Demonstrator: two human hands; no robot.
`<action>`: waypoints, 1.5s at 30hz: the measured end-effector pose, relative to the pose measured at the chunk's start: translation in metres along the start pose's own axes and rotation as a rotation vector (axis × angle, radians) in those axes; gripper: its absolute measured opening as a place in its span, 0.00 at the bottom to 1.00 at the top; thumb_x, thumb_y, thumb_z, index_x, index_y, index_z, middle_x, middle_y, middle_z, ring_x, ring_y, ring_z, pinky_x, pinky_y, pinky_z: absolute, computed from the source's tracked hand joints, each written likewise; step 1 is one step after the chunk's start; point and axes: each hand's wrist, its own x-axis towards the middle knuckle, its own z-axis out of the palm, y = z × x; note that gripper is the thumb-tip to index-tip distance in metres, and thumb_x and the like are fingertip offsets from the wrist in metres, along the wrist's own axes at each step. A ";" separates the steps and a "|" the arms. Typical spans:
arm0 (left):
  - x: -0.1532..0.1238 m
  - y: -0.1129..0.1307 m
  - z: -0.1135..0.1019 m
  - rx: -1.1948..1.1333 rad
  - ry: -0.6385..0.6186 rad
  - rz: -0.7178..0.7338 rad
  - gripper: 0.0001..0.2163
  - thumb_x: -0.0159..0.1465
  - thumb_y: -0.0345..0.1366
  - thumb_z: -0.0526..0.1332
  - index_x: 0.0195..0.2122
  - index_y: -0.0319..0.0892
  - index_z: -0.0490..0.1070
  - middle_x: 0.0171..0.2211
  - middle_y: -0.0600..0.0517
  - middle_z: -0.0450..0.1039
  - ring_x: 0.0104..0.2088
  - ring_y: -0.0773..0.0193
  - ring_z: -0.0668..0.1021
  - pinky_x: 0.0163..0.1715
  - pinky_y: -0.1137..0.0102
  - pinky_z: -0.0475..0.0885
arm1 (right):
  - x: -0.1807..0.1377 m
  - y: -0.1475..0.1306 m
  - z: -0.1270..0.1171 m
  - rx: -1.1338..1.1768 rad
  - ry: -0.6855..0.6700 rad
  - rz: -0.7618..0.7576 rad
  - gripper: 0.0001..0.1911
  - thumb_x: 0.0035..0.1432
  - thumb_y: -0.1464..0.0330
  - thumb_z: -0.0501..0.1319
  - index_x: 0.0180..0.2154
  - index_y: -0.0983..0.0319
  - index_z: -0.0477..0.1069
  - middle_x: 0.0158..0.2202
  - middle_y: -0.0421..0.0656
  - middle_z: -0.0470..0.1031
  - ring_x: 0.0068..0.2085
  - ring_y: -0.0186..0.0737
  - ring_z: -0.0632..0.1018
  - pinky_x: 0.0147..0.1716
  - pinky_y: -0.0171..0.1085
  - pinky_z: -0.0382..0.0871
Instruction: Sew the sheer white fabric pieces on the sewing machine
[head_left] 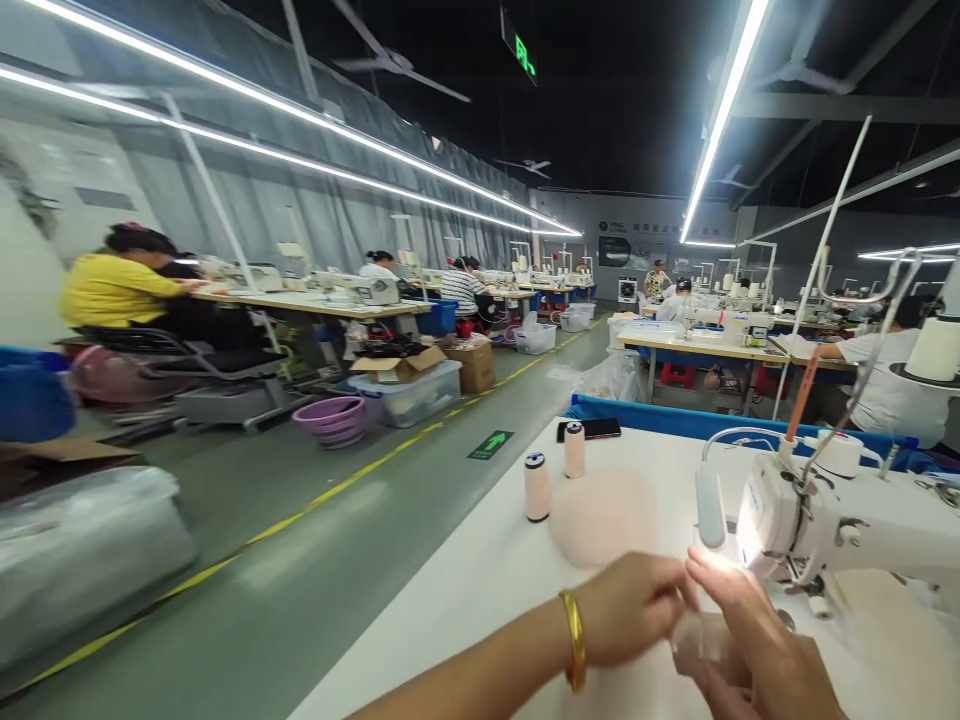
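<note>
My left hand (637,607), with a gold bracelet (574,640) on the wrist, reaches in from the left with its fingers bent and slightly blurred. They close at the edge of a small beige piece of fabric (701,642). My right hand (769,635) has that same piece between its thumb and fingers. Both hands are just in front of the lit needle area of a white sewing machine (780,510). Beyond my left hand lies a pale beige fabric stack (604,515), beside two thread spools (537,488). More beige fabric (892,630) is blurred at the right.
A dark phone (600,429) lies at the white table's (450,610) far end, before a blue cloth edge (637,411). A thread cone (934,350) stands at right. Across the aisle are a purple basket (330,422), plastic bins (412,395) and people at sewing machines.
</note>
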 end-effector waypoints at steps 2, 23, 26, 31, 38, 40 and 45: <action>-0.022 0.013 0.001 0.120 -0.174 0.045 0.10 0.60 0.30 0.59 0.36 0.46 0.80 0.28 0.57 0.77 0.30 0.65 0.76 0.33 0.73 0.69 | 0.009 -0.004 0.001 0.198 -0.137 0.167 0.46 0.54 0.67 0.70 0.70 0.42 0.57 0.52 0.43 0.82 0.33 0.44 0.84 0.23 0.33 0.73; 0.040 -0.038 -0.099 1.086 0.394 -0.075 0.08 0.70 0.28 0.58 0.46 0.41 0.75 0.44 0.41 0.77 0.48 0.48 0.80 0.50 0.54 0.73 | 0.158 0.019 0.088 0.645 0.170 0.740 0.15 0.56 0.53 0.65 0.35 0.57 0.70 0.26 0.36 0.74 0.31 0.44 0.76 0.32 0.37 0.61; 0.035 -0.036 -0.095 1.165 0.370 0.019 0.13 0.71 0.24 0.54 0.48 0.41 0.75 0.50 0.40 0.75 0.54 0.48 0.77 0.57 0.50 0.69 | 0.165 0.033 0.096 0.606 0.208 0.738 0.16 0.54 0.53 0.65 0.39 0.57 0.71 0.29 0.36 0.73 0.32 0.44 0.78 0.32 0.37 0.63; 0.025 -0.042 -0.096 1.189 0.207 0.128 0.11 0.72 0.30 0.57 0.52 0.43 0.75 0.57 0.44 0.75 0.58 0.49 0.75 0.61 0.51 0.67 | 0.167 0.053 0.105 0.565 0.242 0.737 0.18 0.55 0.55 0.66 0.42 0.58 0.72 0.29 0.36 0.74 0.31 0.44 0.80 0.33 0.38 0.67; 0.028 -0.067 -0.089 1.140 0.070 0.043 0.36 0.64 0.57 0.67 0.68 0.43 0.66 0.69 0.35 0.64 0.68 0.37 0.67 0.66 0.46 0.64 | 0.170 0.066 0.113 0.459 0.311 0.762 0.17 0.70 0.57 0.63 0.52 0.63 0.71 0.40 0.42 0.77 0.35 0.39 0.79 0.38 0.41 0.75; 0.031 -0.067 -0.088 1.123 0.045 0.002 0.38 0.61 0.58 0.68 0.69 0.43 0.66 0.69 0.34 0.64 0.68 0.35 0.67 0.64 0.45 0.65 | 0.164 0.063 0.109 0.400 0.316 0.731 0.15 0.71 0.61 0.61 0.54 0.63 0.70 0.45 0.45 0.76 0.40 0.43 0.79 0.42 0.45 0.76; 0.035 -0.064 -0.090 1.104 0.023 -0.021 0.36 0.61 0.49 0.65 0.69 0.41 0.66 0.68 0.31 0.65 0.65 0.33 0.71 0.62 0.43 0.66 | 0.105 0.031 0.080 0.184 0.241 0.568 0.22 0.62 0.71 0.61 0.58 0.59 0.66 0.55 0.50 0.73 0.56 0.51 0.75 0.56 0.48 0.70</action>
